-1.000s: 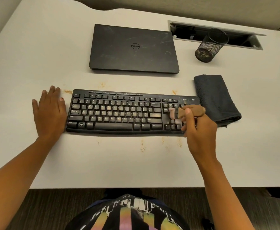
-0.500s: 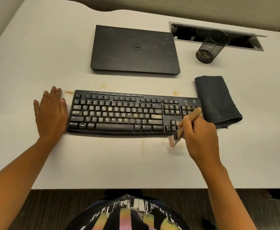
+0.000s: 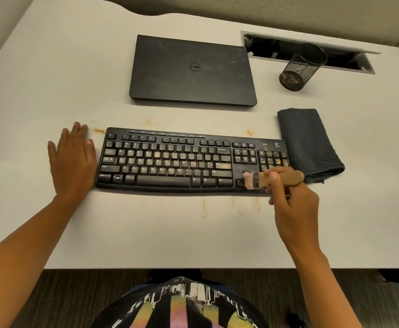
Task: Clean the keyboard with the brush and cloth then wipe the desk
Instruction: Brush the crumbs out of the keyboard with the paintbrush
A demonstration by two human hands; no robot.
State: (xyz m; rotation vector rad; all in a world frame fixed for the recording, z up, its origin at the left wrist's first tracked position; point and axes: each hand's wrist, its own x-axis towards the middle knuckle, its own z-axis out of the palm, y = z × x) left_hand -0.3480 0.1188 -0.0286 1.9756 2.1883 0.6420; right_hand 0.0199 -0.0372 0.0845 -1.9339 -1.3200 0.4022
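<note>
1. The right hand [image 3: 293,204] is gripping a small brush with a tan wooden handle, a dark ferrule and pale bristles [image 3: 290,176], fingers and thumb curling round the handle
2. That brush is lying almost level, handle pointing right, and its bristles are touching the arrow keys at the near right of the long black plastic keyboard [image 3: 170,162]
3. The keyboard is sitting crosswise on the white desk [image 3: 193,233], and its keys are showing pale dusty smudges, mostly on the middle letters and the number pad
4. The left hand [image 3: 73,164] is resting palm down on the desk, fingers straight and holding nothing, just beside the keyboard's left end; whether it is touching the edge, I cannot tell
5. The folded dark grey cloth [image 3: 307,143] is lying on the desk just beside the keyboard's right end, with neither hand on it
6. Orange-brown crumbs [image 3: 98,131] are lying scattered on the desk beyond the keyboard's far edge and along its near edge
7. Behind the keyboard a closed black laptop [image 3: 193,69] is lying flat, its lid looking smudged
8. To the laptop's right a black wire-mesh pen cup [image 3: 300,67] is sitting in front of a grey-framed cable slot [image 3: 276,47]
</note>
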